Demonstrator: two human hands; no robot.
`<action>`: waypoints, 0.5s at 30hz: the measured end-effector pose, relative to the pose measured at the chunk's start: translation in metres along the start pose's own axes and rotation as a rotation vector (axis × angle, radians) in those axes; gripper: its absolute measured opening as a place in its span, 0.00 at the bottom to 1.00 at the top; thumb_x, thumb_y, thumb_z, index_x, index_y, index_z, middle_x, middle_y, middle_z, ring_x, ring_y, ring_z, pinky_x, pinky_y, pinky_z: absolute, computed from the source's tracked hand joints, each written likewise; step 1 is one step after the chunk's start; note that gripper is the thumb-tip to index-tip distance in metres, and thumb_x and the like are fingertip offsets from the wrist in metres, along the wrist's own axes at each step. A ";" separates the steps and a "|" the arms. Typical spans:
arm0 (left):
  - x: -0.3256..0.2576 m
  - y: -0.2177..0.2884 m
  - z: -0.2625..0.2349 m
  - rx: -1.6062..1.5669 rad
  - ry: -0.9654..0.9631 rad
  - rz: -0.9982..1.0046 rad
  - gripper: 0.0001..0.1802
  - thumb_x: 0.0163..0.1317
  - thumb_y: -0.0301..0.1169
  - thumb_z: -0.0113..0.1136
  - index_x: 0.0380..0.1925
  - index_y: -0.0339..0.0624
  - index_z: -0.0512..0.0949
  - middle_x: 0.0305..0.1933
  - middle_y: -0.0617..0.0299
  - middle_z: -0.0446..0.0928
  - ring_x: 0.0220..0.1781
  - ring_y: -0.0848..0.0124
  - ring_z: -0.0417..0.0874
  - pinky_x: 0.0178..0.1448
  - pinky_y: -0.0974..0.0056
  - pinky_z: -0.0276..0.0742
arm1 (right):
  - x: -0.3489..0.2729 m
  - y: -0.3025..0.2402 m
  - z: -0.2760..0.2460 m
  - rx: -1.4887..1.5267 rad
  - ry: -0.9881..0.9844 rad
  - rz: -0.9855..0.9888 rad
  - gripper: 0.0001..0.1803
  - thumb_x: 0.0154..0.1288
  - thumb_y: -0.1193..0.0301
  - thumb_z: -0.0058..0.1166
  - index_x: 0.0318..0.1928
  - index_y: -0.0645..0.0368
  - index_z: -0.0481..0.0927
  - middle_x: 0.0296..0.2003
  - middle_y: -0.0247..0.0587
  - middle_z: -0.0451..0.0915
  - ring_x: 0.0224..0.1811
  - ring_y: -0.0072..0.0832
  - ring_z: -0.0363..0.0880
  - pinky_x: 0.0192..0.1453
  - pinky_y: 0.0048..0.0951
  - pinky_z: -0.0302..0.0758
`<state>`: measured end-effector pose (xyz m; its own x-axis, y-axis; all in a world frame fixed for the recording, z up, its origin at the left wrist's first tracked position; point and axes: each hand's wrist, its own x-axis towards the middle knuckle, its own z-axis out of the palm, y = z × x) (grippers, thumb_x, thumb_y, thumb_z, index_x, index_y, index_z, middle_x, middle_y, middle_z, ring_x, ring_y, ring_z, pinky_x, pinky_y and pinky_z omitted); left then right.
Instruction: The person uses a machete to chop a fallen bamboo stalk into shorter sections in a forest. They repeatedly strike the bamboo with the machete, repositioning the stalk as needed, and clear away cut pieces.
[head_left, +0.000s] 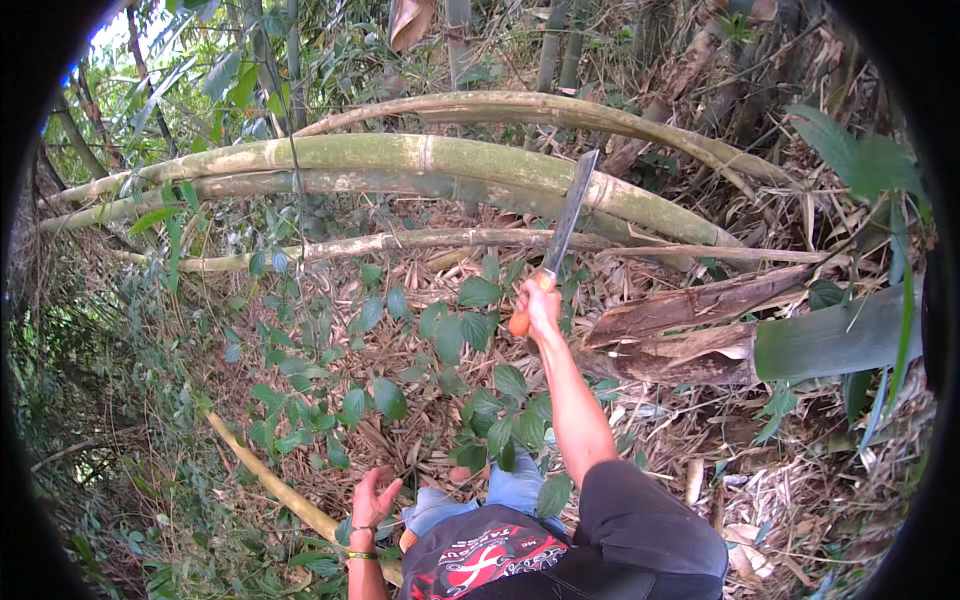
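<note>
— Where's the machete (571, 213)?
— In the right hand (542, 307), fingers wrapped round its orange handle (519, 324), blade crossing the bamboo poles (350, 153) in view
— Left hand (373, 498)?
— Loosely curled, fingers parted, near a yellow pole (285, 492)

We note the right hand (541, 305) gripping a machete (572, 215), blade visually overlapping the thick bamboo stem (375, 152); left hand (373, 499) this side of it.

From my end, I can make out print on the wearer's dark shirt (432, 573), at the near edge of the scene. Tilted, pale capital lettering (466, 549) stands left of a red-and-white emblem (492, 566), and a few smaller pale characters (528, 545) sit to its right.
</note>
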<state>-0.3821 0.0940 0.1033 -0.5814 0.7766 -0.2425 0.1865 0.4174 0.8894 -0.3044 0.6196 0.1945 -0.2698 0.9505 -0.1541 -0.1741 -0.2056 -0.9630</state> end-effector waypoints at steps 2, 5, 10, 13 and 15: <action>0.000 0.009 0.003 -0.071 0.008 -0.033 0.25 0.61 0.38 0.69 0.54 0.33 0.77 0.44 0.51 0.86 0.48 0.64 0.87 0.53 0.59 0.82 | -0.058 -0.051 0.011 -0.092 0.015 0.044 0.04 0.61 0.73 0.56 0.33 0.59 0.77 0.17 0.34 0.73 0.15 0.24 0.73 0.19 0.29 0.70; 0.020 0.026 0.001 0.023 -0.029 -0.001 0.25 0.60 0.39 0.69 0.53 0.34 0.78 0.45 0.49 0.85 0.49 0.61 0.87 0.55 0.59 0.81 | -0.078 -0.147 0.002 -0.402 0.169 -0.206 0.04 0.60 0.74 0.59 0.31 0.60 0.78 0.16 0.31 0.73 0.15 0.22 0.73 0.19 0.29 0.69; 0.015 0.004 -0.017 -0.016 0.014 -0.061 0.26 0.60 0.39 0.69 0.53 0.33 0.78 0.45 0.49 0.85 0.47 0.59 0.88 0.53 0.59 0.82 | -0.115 -0.371 0.052 -0.259 0.100 -1.004 0.04 0.59 0.76 0.56 0.27 0.60 0.79 0.18 0.32 0.76 0.18 0.20 0.75 0.23 0.26 0.70; -0.015 -0.013 -0.031 -0.013 0.054 -0.189 0.27 0.57 0.39 0.71 0.52 0.34 0.79 0.44 0.49 0.85 0.46 0.59 0.88 0.53 0.58 0.82 | -0.102 -0.408 0.056 0.024 -0.208 -1.189 0.06 0.64 0.77 0.53 0.29 0.62 0.76 0.19 0.35 0.76 0.18 0.23 0.73 0.29 0.29 0.74; -0.019 -0.034 -0.018 -0.066 0.089 -0.226 0.27 0.56 0.40 0.72 0.52 0.36 0.80 0.43 0.50 0.86 0.45 0.59 0.88 0.52 0.59 0.82 | -0.053 -0.334 0.038 -0.035 -0.054 -1.267 0.04 0.63 0.76 0.54 0.31 0.61 0.75 0.19 0.34 0.74 0.18 0.22 0.72 0.28 0.29 0.73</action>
<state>-0.3917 0.0564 0.0853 -0.6703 0.6214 -0.4057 -0.0066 0.5416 0.8406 -0.2685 0.6292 0.5324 0.0287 0.4653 0.8847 -0.3127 0.8448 -0.4342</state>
